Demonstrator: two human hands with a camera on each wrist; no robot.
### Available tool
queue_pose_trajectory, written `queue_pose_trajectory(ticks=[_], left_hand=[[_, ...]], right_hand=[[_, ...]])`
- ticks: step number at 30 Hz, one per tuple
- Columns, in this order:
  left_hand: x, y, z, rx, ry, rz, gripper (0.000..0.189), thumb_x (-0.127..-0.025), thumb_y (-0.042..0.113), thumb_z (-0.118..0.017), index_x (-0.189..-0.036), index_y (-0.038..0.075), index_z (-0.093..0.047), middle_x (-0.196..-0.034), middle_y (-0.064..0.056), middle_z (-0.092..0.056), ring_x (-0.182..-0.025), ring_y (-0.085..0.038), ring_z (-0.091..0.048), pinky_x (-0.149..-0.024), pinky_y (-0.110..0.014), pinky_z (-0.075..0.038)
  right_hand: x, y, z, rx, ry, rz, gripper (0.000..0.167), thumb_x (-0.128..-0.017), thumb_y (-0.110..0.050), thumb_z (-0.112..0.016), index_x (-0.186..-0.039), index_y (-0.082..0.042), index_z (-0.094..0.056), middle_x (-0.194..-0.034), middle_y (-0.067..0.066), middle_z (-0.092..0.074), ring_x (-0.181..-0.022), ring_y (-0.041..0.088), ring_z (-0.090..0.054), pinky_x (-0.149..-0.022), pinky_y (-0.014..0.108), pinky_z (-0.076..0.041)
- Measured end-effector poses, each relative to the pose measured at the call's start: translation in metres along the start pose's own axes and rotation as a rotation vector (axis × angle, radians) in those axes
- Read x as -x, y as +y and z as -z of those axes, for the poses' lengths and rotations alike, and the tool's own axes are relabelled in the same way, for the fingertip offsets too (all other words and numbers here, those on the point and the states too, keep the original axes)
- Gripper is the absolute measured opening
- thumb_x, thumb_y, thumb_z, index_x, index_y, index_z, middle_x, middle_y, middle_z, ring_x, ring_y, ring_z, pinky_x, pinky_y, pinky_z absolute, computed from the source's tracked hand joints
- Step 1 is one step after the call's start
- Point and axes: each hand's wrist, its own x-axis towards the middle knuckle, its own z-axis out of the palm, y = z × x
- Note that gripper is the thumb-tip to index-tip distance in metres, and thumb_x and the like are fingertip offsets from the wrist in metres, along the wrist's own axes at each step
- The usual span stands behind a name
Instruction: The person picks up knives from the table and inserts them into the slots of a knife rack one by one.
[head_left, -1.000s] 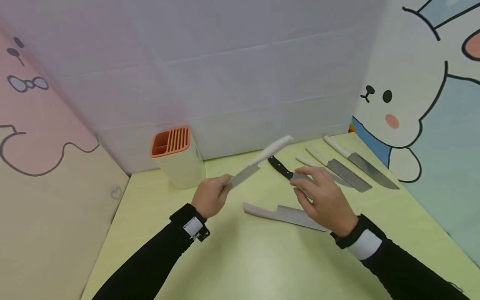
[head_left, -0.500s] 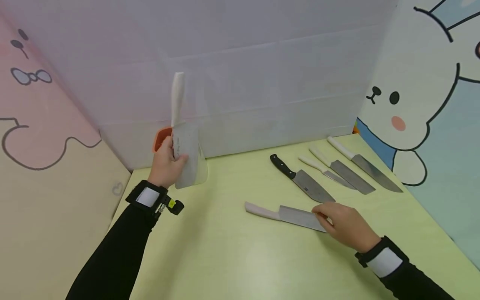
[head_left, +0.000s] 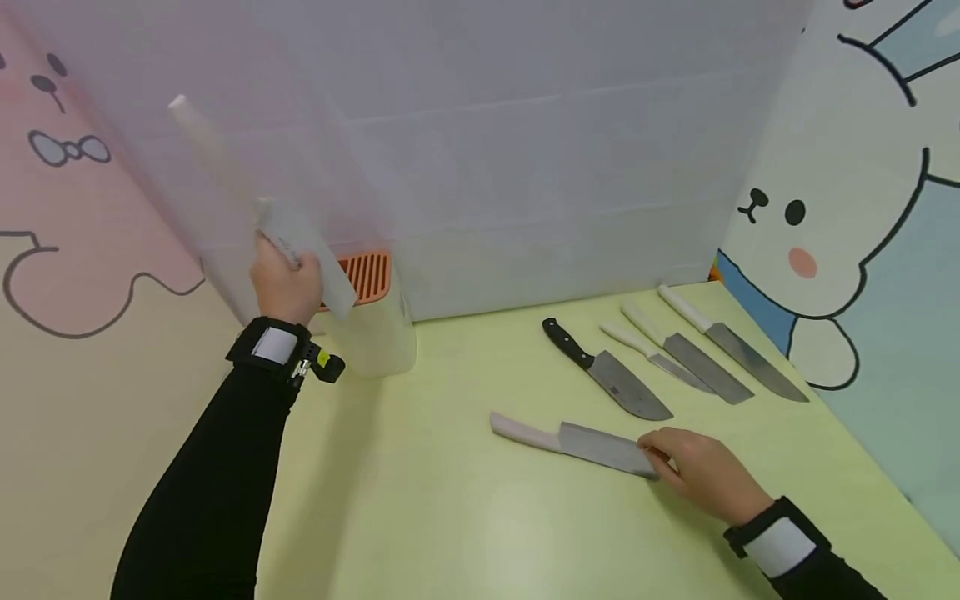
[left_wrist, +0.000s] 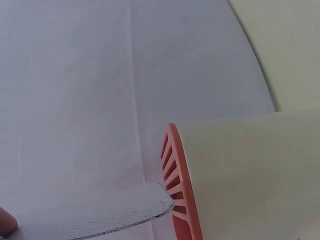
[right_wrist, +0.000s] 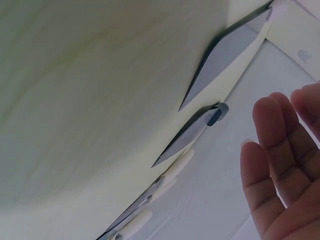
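My left hand (head_left: 287, 283) grips a white-handled kitchen knife (head_left: 321, 262) by its broad blade, with the handle pointing up and left. In the left wrist view the blade's end (left_wrist: 150, 202) is at the orange slotted top (left_wrist: 182, 185) of the cream knife block (left_wrist: 255, 175); whether it enters a slot I cannot tell. My right hand (head_left: 701, 471) hovers with loosely bent fingers over the blade end of a pale-handled cleaver (head_left: 600, 447) on the table. Its fingers (right_wrist: 270, 125) hold nothing in the right wrist view.
A black-handled knife (head_left: 626, 387) lies behind the cleaver. Further right are a small white-handled knife (head_left: 678, 371), a square-ended knife (head_left: 705, 367) and a long pointed one (head_left: 757, 358). A pale wall (head_left: 525, 192) stands behind the yellow table (head_left: 450, 517).
My left hand has carried the knife left to the block and swung it from level to handle-up, now tilted left. My right hand has moved down and right, away from the black-handled knife.
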Motion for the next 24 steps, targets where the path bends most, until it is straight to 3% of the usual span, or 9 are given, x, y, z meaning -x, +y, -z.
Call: queue_pose_trajectory(ticks=[5,7,11,14,18,24], left_hand=[[-0.01,-0.001,-0.008,0.048,0.055,0.006,0.053,-0.1,0.01,-0.041,-0.152,0.003,-0.031,-0.135,-0.022,-0.059,-0.119,-0.033,-0.062,-0.1,-0.049,-0.052],[-0.012,-0.004,-0.012,0.051,0.064,-0.009,0.052,-0.102,0.011,-0.039,-0.153,0.004,-0.03,-0.124,-0.025,-0.06,-0.108,-0.033,-0.063,-0.099,-0.044,-0.052],[-0.013,-0.013,-0.018,0.035,0.06,-0.025,0.052,-0.105,0.011,-0.036,-0.155,0.005,-0.026,-0.118,-0.03,-0.06,-0.104,-0.038,-0.062,-0.098,-0.046,-0.051],[-0.012,-0.018,-0.021,0.026,0.055,-0.017,0.053,-0.105,0.01,-0.036,-0.157,0.006,-0.022,-0.131,-0.031,-0.059,-0.12,-0.04,-0.061,-0.106,-0.051,-0.047],[-0.013,-0.021,-0.026,0.027,0.065,-0.02,0.054,-0.104,0.009,-0.036,-0.156,0.004,-0.022,-0.135,-0.031,-0.057,-0.126,-0.041,-0.058,-0.107,-0.053,-0.045],[-0.018,-0.025,-0.032,0.005,0.073,-0.018,0.054,-0.103,0.008,-0.036,-0.155,0.001,-0.023,-0.133,-0.033,-0.058,-0.122,-0.044,-0.061,-0.101,-0.055,-0.05]], right_hand=[[0.001,0.0,-0.002,0.017,-0.002,-0.016,0.021,-0.076,-0.004,-0.084,-0.094,-0.011,-0.074,-0.082,-0.01,-0.068,-0.072,-0.003,-0.058,-0.061,0.024,-0.055],[0.002,-0.001,-0.002,0.021,0.003,-0.023,0.021,-0.076,-0.004,-0.084,-0.093,-0.011,-0.074,-0.082,-0.01,-0.068,-0.072,-0.004,-0.057,-0.061,0.024,-0.055],[0.005,-0.004,-0.004,0.021,0.011,-0.022,0.021,-0.075,-0.004,-0.085,-0.092,-0.012,-0.074,-0.082,-0.011,-0.068,-0.072,-0.004,-0.058,-0.061,0.023,-0.055],[0.007,-0.006,-0.006,0.022,0.003,-0.031,0.02,-0.076,-0.005,-0.085,-0.091,-0.014,-0.074,-0.082,-0.012,-0.069,-0.073,-0.005,-0.058,-0.062,0.023,-0.055],[0.007,-0.007,-0.007,0.018,0.0,-0.047,0.02,-0.077,-0.005,-0.084,-0.091,-0.014,-0.075,-0.083,-0.012,-0.07,-0.073,-0.003,-0.06,-0.062,0.024,-0.056],[0.004,-0.002,-0.009,0.03,0.034,-0.018,0.022,-0.075,-0.004,-0.085,-0.092,-0.014,-0.075,-0.084,-0.01,-0.071,-0.075,0.001,-0.064,-0.063,0.024,-0.056]])
